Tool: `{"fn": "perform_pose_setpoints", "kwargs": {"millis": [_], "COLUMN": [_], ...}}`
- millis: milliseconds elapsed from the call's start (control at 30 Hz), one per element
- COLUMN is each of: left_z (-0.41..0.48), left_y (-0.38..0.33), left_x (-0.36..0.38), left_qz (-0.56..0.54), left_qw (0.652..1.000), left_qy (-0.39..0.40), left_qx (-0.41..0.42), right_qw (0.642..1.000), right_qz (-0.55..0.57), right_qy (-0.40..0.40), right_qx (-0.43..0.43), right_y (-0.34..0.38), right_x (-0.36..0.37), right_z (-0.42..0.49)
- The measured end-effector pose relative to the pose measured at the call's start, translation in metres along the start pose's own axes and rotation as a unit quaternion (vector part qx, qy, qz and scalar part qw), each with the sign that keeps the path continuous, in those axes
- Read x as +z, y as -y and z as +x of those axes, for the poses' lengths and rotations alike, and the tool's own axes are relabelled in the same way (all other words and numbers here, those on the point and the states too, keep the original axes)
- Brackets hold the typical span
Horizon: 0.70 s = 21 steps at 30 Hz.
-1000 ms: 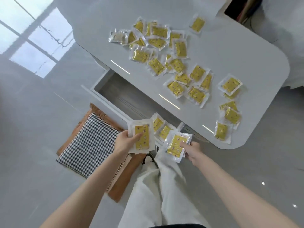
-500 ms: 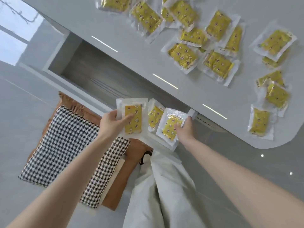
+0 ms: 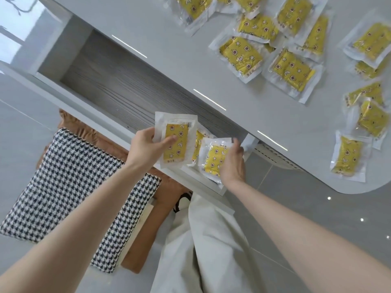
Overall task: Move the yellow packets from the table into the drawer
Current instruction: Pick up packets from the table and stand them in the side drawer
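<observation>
Left hand (image 3: 146, 146) pinched one packet (image 3: 175, 142), thumb on its face. Right hand (image 3: 232, 163) fingers curled round a second packet (image 3: 213, 159). Both hung over the open drawer (image 3: 118, 85), near its front corner. More packets (image 3: 293, 69) lay on the table (image 3: 190, 49). Risk: let go there, either likely slips past the drawer's front onto the floor (image 3: 317, 187).

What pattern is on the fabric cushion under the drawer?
Black-and-white houndstooth fabric cushion; head view.

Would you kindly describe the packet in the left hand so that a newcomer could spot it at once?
Start at the open drawer under the near edge of the white table. Over its right end, the left hand pinches the tall packet upright. Unlike the tilted packet at the right hand, it shows a barcode label at its top.
</observation>
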<state>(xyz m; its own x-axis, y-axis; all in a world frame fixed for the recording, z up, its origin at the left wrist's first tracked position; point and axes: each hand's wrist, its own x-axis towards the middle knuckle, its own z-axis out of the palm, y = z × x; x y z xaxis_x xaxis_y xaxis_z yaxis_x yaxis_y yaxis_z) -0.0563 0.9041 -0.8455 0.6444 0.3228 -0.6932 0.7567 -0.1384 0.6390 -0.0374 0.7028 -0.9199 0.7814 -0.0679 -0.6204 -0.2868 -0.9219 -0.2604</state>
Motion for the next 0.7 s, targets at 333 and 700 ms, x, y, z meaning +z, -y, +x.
{"fn": "perform_pose_setpoints", "kwargs": {"millis": [333, 700], "left_z": [0.002, 0.006], "left_y": [0.007, 0.008], "left_x": [-0.007, -0.007], "left_qz": [0.014, 0.021], "left_qw": [1.000, 1.000], "left_qy": [-0.002, -0.010], "left_qx": [0.006, 0.011], "right_qw": [0.929, 0.920], "right_qz": [-0.342, -0.350], "right_qy": [0.093, 0.080], "right_qx": [-0.102, -0.155], "right_y": [0.021, 0.010], "right_x": [-0.007, 0.001], "right_z": [0.015, 0.025]}}
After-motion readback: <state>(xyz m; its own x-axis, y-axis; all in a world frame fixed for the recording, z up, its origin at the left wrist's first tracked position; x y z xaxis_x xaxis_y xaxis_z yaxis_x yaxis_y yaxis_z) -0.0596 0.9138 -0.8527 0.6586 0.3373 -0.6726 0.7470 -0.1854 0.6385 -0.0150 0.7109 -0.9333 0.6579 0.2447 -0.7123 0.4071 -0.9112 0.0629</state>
